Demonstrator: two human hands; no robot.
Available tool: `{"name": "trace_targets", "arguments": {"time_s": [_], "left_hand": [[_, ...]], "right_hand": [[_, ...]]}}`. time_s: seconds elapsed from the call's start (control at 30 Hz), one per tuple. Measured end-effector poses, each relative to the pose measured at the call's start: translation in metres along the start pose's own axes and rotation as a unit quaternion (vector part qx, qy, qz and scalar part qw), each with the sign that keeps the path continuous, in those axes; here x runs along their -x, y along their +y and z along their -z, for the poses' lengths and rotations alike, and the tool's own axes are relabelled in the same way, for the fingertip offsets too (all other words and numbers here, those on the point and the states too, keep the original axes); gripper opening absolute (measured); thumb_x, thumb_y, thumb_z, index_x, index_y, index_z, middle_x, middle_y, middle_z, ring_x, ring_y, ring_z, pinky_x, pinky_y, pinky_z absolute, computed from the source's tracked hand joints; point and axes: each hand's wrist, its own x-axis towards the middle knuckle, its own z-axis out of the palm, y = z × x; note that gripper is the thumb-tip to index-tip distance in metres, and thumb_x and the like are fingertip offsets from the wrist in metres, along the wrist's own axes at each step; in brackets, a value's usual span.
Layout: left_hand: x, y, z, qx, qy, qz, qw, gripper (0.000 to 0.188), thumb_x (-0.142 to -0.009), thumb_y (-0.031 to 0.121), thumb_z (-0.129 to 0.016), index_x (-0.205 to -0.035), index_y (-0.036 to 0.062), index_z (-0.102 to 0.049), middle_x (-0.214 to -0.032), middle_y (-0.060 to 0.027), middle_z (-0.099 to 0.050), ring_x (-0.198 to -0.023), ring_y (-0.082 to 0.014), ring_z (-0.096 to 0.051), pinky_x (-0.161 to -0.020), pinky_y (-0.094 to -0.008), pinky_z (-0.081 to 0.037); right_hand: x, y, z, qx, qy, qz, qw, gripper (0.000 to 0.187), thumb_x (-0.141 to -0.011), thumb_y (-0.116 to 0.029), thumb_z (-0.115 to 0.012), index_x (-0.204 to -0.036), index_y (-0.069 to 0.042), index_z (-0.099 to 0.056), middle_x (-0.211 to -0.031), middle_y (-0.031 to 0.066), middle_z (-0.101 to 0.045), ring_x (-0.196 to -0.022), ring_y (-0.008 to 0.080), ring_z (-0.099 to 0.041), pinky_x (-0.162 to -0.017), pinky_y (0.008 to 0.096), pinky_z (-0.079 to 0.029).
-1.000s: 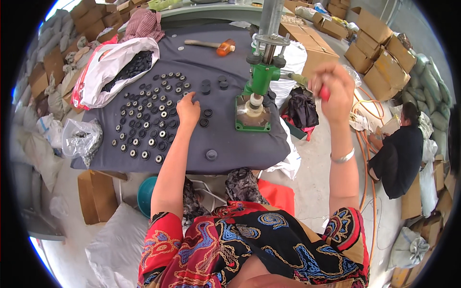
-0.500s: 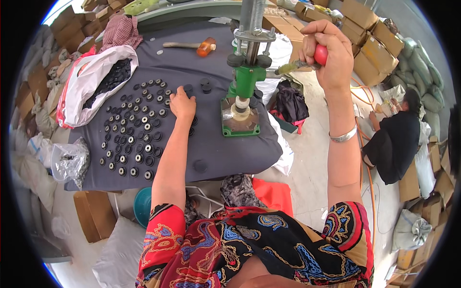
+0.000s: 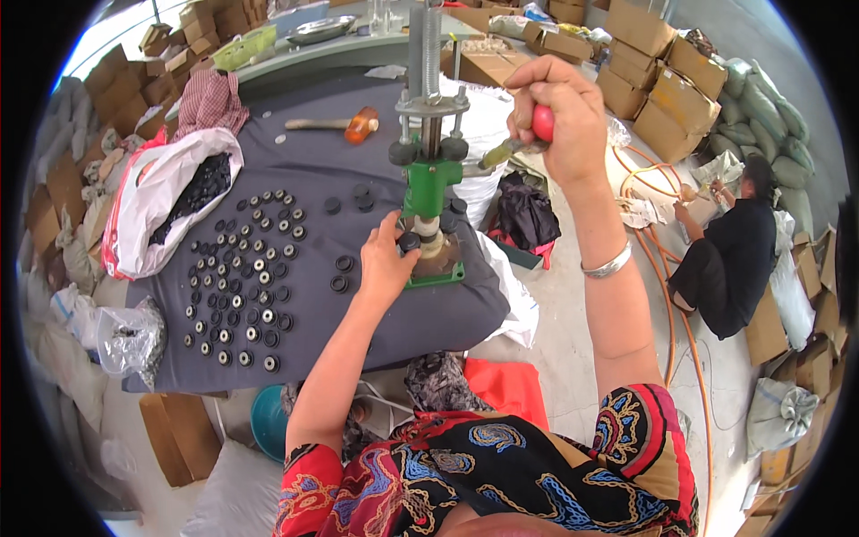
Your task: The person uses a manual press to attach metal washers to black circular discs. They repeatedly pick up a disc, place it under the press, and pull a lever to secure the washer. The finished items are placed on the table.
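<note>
Left hand: thumb and fingers pinch a small black cap at the near-left side of the green press, just beside its ram and above its base; from where I stand I cannot tell whether the cap touches the base. Right hand: raised, fingers curled around the red knob of the press lever. Loose black rings, many with pale metal centres, lie in rough rows left of the left hand on a dark cloth. Orange-headed mallet lies beyond them, near an open white sack of black pieces.
</note>
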Motion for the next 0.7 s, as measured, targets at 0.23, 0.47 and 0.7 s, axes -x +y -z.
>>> {"name": "trace_targets", "arguments": {"time_s": [0.23, 0.47, 0.7], "left_hand": [[-0.008, 0.006, -0.022, 0.009, 0.018, 0.002, 1.0, 0.077, -0.069, 0.002, -0.076, -0.137, 0.0027, -0.04, -0.11, -0.02, -0.066, -0.106, -0.0321, -0.063, -0.087, -0.0393, -0.05], [-0.012, 0.001, -0.035, 0.07, 0.02, 0.043, 0.996, 0.079, -0.07, 0.003, -0.076, -0.139, 0.0007, -0.038, -0.108, -0.0198, -0.069, -0.103, -0.0296, -0.066, -0.09, -0.0344, -0.049], [-0.005, -0.001, -0.025, 0.113, 0.019, 0.035, 0.993, 0.077, -0.072, 0.006, -0.074, -0.139, -0.0022, -0.037, -0.113, -0.0184, -0.066, -0.105, -0.0341, -0.062, -0.091, -0.042, -0.047]], "right_hand": [[0.0, 0.001, 0.0, -0.017, 0.004, 0.007, 1.0, 0.023, -0.083, -0.008, -0.042, -0.088, 0.006, -0.06, -0.055, 0.0071, -0.05, -0.046, 0.0139, -0.043, -0.05, 0.0297, -0.041], [0.024, 0.002, 0.0, -0.017, 0.016, 0.014, 1.0, 0.022, -0.082, -0.007, -0.043, -0.086, 0.004, -0.062, -0.055, 0.0069, -0.053, -0.047, 0.0118, -0.047, -0.046, 0.026, -0.04], [0.112, 0.037, -0.002, 0.06, -0.004, 0.163, 0.985, 0.019, -0.081, -0.004, -0.044, -0.084, 0.003, -0.062, -0.056, 0.0063, -0.054, -0.049, 0.0124, -0.05, -0.049, 0.026, -0.04]]}}
